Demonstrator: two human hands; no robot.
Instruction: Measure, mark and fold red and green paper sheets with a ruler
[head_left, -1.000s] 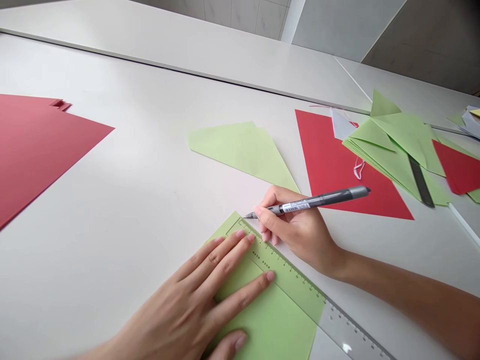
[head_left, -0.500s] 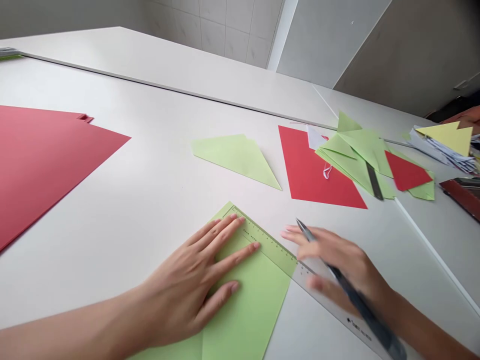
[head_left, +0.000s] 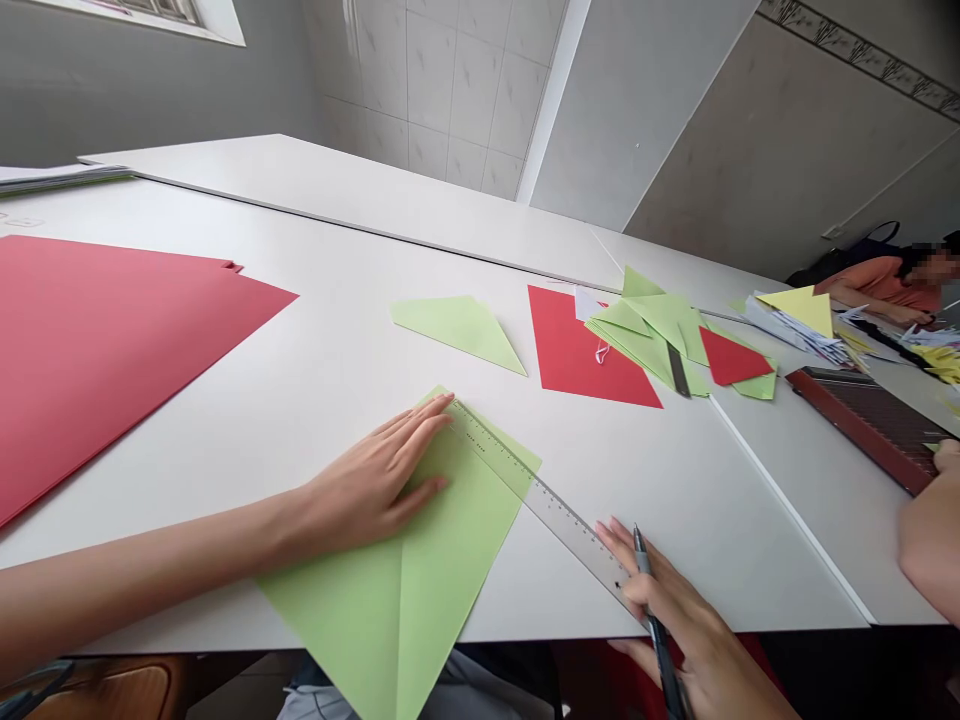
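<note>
One clear, straight, flat plastic ruler (head_left: 559,520) lies partly across a light-green, creased paper sheet (head_left: 442,560) and partly on the smooth white table (head_left: 315,370). Compared with half a second ago, the ruler has turned against the sheet, exposing a tapering green strip at 2 o'clock. Long axis: 10:30 to 4:30. The left hand (head_left: 367,490) is flat and unclenched, fingertips at the ruler's upper end. The right hand (head_left: 690,625) grips a slim black-and-grey pen (head_left: 663,660), tip toward 11:30, extended fingertips at the ruler's 4:30 end.
</note>
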